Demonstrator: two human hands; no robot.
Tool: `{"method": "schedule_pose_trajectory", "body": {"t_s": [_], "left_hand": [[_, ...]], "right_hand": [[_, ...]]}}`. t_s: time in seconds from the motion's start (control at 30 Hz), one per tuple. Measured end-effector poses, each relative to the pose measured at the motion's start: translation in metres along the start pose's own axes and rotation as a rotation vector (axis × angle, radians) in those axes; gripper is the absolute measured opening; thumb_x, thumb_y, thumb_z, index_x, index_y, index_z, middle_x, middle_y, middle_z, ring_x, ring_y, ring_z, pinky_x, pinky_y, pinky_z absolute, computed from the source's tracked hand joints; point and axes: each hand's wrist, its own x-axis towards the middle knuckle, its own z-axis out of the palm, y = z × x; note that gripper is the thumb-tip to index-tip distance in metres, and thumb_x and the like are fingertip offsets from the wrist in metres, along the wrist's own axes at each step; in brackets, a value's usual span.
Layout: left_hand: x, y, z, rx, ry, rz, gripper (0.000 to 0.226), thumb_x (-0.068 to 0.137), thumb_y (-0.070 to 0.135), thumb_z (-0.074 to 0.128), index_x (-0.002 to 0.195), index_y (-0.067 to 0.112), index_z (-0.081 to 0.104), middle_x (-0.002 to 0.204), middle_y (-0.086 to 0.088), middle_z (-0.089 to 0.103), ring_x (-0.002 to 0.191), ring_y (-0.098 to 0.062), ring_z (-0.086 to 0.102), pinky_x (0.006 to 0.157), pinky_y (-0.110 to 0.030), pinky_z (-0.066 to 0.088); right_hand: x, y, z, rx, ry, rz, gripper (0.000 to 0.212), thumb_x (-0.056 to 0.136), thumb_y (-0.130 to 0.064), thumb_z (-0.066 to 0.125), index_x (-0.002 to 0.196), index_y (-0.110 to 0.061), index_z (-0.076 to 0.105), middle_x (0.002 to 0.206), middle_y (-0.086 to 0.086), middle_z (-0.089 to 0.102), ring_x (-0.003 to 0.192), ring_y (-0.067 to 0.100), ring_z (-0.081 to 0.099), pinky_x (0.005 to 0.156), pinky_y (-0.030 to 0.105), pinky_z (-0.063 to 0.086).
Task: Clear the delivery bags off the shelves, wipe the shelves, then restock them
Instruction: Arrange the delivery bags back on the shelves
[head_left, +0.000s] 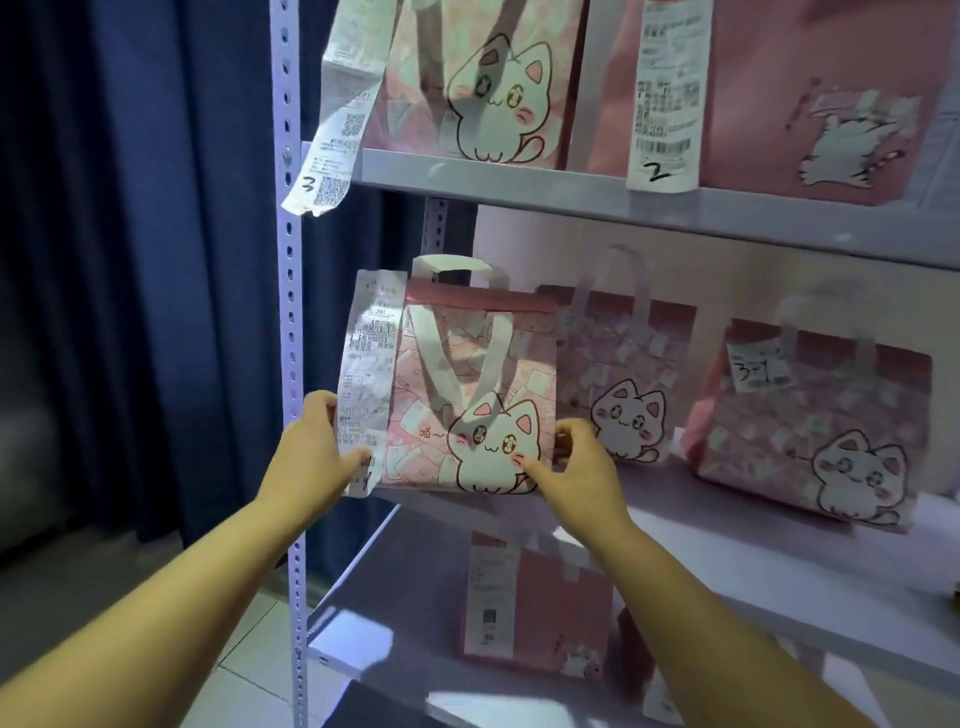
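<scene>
While both hands are on the same bag (467, 395), it stands upright at the left end of the middle shelf (701, 525), its base at or just past the front edge; whether it bears on the board cannot be told. The left hand (317, 447) grips the bag's left side, thumb pressed on the receipt (366, 374) hanging down that face, fingers wrapped behind. The right hand (576, 457) clasps the lower right corner, thumb across the printed front, fingers curled round the side. The bag lies directly between the hands, ahead of and above the wrists, its long axis vertical, handles up. Neither hand is nearer; the hold is even.

Judgement: the bag is being either lifted off or set back, and these views do not settle which. A second bag (618, 374) stands just right of the right hand, a third (810, 421) further right. More bags sit on the shelves above and below.

Risk: the loose receipt could crease or tear under the left thumb.
</scene>
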Motion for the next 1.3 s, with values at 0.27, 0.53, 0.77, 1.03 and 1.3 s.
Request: {"method": "schedule_pose_trajectory", "body": {"t_s": [0.27, 0.53, 0.77, 1.03, 1.3], "left_hand": [[0.031, -0.022, 0.027, 0.062, 0.064, -0.054, 0.043, 0.07, 0.015, 0.073, 0.097, 0.023, 0.04, 0.095, -0.001, 0.053, 0.082, -0.024, 0.055, 0.066, -0.037, 0.048], [0.041, -0.038, 0.029, 0.108, 0.076, -0.009, 0.049, 0.075, 0.024, 0.073, 0.116, 0.018, 0.046, 0.11, 0.0, 0.052, 0.092, -0.017, 0.05, 0.077, -0.032, 0.045], [0.045, -0.024, 0.002, 0.095, 0.134, 0.113, 0.056, 0.079, 0.027, 0.07, 0.127, 0.019, 0.042, 0.119, -0.001, 0.048, 0.106, -0.016, 0.048, 0.086, -0.032, 0.043], [0.06, 0.035, -0.059, 0.068, 0.243, 0.433, 0.048, 0.079, 0.032, 0.069, 0.121, 0.02, 0.049, 0.106, 0.012, 0.046, 0.095, -0.004, 0.048, 0.079, -0.018, 0.04], [0.085, 0.103, -0.123, -0.091, 0.35, 0.676, 0.039, 0.08, 0.036, 0.065, 0.114, 0.021, 0.053, 0.102, 0.01, 0.054, 0.087, -0.001, 0.052, 0.068, -0.01, 0.041]], "right_hand": [[0.039, 0.035, 0.027, -0.018, -0.119, 0.026, 0.031, 0.078, -0.021, 0.072, 0.092, -0.032, 0.047, 0.099, -0.011, 0.062, 0.087, 0.001, 0.058, 0.065, 0.015, 0.048], [0.052, 0.041, 0.038, -0.047, -0.091, 0.033, 0.026, 0.078, -0.027, 0.07, 0.095, -0.029, 0.051, 0.103, -0.005, 0.061, 0.091, 0.008, 0.058, 0.075, 0.028, 0.052], [0.055, 0.012, 0.025, -0.093, 0.104, -0.007, 0.031, 0.08, -0.036, 0.066, 0.105, -0.027, 0.05, 0.105, -0.006, 0.054, 0.093, 0.011, 0.055, 0.076, 0.027, 0.046], [0.054, -0.071, 0.006, -0.037, 0.304, -0.277, 0.016, 0.083, -0.029, 0.066, 0.094, -0.029, 0.055, 0.096, -0.01, 0.059, 0.087, 0.002, 0.056, 0.073, 0.019, 0.046], [0.061, -0.181, -0.009, -0.015, 0.409, -0.581, 0.015, 0.084, -0.026, 0.065, 0.095, -0.02, 0.058, 0.092, -0.006, 0.062, 0.082, 0.006, 0.059, 0.066, 0.018, 0.05]]}}
